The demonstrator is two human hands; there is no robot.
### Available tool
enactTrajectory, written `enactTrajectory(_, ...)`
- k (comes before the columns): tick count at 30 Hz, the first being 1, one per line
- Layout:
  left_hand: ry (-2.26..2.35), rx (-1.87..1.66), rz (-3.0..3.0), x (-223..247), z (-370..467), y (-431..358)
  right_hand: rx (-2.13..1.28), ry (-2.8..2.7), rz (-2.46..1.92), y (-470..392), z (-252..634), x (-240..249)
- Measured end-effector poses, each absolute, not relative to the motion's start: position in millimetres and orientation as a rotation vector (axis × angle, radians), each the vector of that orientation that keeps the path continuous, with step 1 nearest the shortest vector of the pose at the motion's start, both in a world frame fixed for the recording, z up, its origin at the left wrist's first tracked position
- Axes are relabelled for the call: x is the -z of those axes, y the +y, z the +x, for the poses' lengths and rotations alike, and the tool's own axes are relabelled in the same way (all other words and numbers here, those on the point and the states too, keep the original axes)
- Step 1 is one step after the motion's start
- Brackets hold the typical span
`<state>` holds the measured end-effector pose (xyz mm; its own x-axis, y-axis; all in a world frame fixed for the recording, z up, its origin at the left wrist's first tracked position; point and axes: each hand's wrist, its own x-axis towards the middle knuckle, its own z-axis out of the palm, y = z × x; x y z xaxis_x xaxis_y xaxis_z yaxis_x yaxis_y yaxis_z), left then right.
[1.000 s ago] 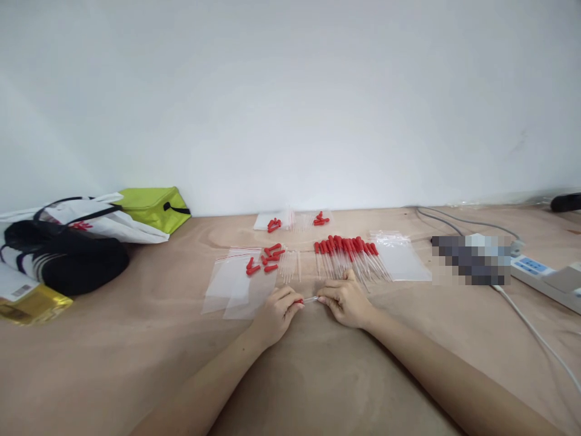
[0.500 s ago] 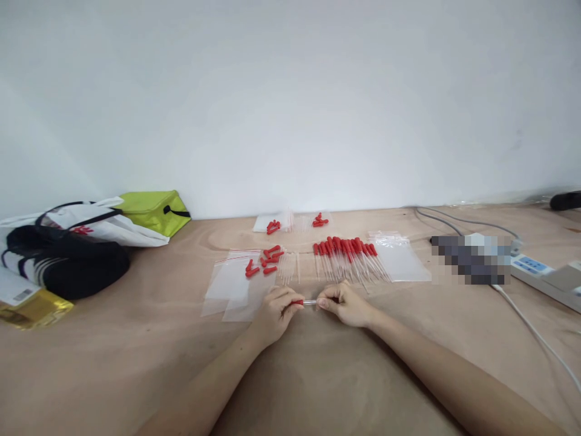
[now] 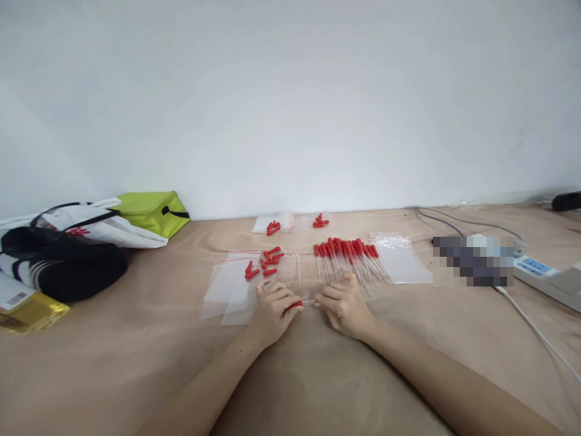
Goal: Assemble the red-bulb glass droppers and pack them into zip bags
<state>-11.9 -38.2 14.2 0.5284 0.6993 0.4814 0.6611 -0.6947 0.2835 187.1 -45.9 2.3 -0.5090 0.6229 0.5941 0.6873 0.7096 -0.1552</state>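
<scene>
Pinched in my left hand (image 3: 273,312) is a red rubber bulb (image 3: 296,304). A thin clear tube (image 3: 308,302) runs from the bulb to my right hand (image 3: 344,307), whose fingers are closed on it. Beyond my left hand lie loose red bulbs (image 3: 271,261) on clear plastic bags (image 3: 227,284), beside a row of bare clear tubes (image 3: 287,267). Behind my right hand, several tubes with red bulbs on their ends (image 3: 347,249) lie side by side, fanned out on the table.
Farther back are more red bulbs (image 3: 320,221) and tubes. Flat clear bags (image 3: 403,260) lie right of the fan. A black bag (image 3: 82,269) and a green bag (image 3: 152,212) stand left; a power strip (image 3: 535,267) with cables lies right.
The fingers of my right hand have shifted on the tube and curled more, with the hand turned slightly. My left hand still holds the bulb, its index finger raised a little.
</scene>
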Motion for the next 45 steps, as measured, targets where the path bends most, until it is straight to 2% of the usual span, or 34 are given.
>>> enactTrajectory(11, 1.122, -0.940, 2.597, -18, -7, -41, -0.175, -2.205, -0.995, -44, 182, 1)
enactTrajectory(19, 1.288, -0.953, 2.700, -21, -16, -34, 0.055, -2.390, -1.140, -41, 179, -12)
enactTrajectory(24, 1.643, -1.029, 2.596, -16, -24, -29, 0.011, -2.189, -1.544, -20, 180, -23)
enactTrajectory(28, 1.613, -0.929, 2.545, -9, -26, -27, -0.111, -1.827, -1.886, 9, 169, -24)
enactTrajectory(32, 1.556, -0.873, 2.549, -8, -25, -28, -0.139, -1.741, -2.059, 27, 157, -20)
enactTrajectory(40, 1.501, -0.829, 2.537, -10, -24, -28, -0.061, -1.816, -1.987, 22, 149, -20)
enactTrajectory(45, 1.500, -0.809, 2.565, -9, -22, -29, -0.141, -1.902, -1.957, 19, 126, -25)
